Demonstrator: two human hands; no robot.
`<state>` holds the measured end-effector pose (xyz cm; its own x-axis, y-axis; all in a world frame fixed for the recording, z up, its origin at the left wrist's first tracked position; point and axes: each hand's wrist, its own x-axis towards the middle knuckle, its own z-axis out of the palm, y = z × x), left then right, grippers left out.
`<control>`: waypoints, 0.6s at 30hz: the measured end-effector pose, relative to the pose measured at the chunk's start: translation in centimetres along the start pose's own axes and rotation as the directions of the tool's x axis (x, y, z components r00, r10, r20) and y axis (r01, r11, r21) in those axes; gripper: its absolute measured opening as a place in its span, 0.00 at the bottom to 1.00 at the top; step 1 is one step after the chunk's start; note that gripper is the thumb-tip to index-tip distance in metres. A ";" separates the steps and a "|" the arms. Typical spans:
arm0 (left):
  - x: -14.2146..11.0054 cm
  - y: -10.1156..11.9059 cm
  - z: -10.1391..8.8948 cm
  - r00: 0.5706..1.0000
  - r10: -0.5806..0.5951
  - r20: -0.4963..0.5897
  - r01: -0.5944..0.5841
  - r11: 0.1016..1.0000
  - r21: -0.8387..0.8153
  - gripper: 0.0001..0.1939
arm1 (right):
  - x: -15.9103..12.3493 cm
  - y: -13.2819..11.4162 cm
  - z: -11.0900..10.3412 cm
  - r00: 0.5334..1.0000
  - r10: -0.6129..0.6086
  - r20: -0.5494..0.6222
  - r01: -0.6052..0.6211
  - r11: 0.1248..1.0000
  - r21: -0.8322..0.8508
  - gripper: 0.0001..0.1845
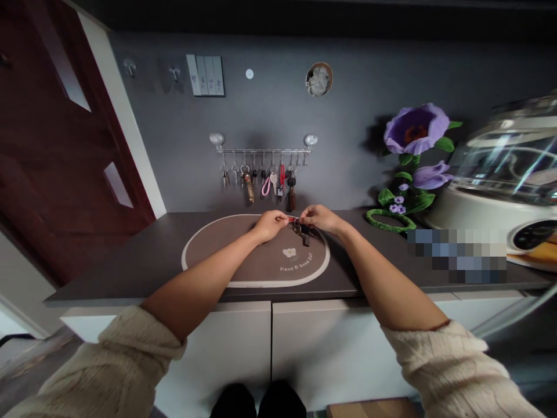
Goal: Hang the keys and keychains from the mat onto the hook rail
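Observation:
Over the brown oval mat point(235, 255), my two hands meet at a bunch of keys point(305, 238) on a ring. Thumb and fingers of my left hand point(273, 224) pinch a small red piece joined to the keys. My right hand point(319, 219) closes on the key ring from the other side. Below the fingers hang a brass-coloured part and a dark piece. Behind them, a clear hook rail point(265, 151) on the wall carries several key sets, among them a pink loop point(266, 186), a red strap point(282, 175) and a brown fob point(292, 201).
Purple knitted flowers point(416, 130) with a green ring base stand to the right on the dark counter point(130, 255). Beyond them sits a white appliance with a clear dome point(509, 162). White cabinet doors point(217, 342) lie below. A dark red door point(56, 133) is at left.

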<state>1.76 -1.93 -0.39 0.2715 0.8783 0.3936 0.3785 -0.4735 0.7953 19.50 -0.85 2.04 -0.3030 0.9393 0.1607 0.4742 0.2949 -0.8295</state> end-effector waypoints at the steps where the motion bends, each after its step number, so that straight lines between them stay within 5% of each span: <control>1: 0.0 0.1 0.0 1.000 0.006 -0.005 -0.006 1.000 -0.016 0.07 | -0.1 -0.1 0.1 1.000 -0.016 0.004 0.016 0.999 0.029 0.09; 18: 0.0 1.4 -0.7 0.980 0.195 -0.026 -0.197 0.966 -0.166 0.15 | -1.3 -2.7 0.2 0.966 -0.239 -0.098 0.257 0.929 0.268 0.14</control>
<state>1.73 -2.58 1.06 0.3174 0.7704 0.5530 0.1658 -0.6193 0.7675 18.41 -2.94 3.94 -0.3248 0.8541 0.4063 0.1413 0.4685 -0.8721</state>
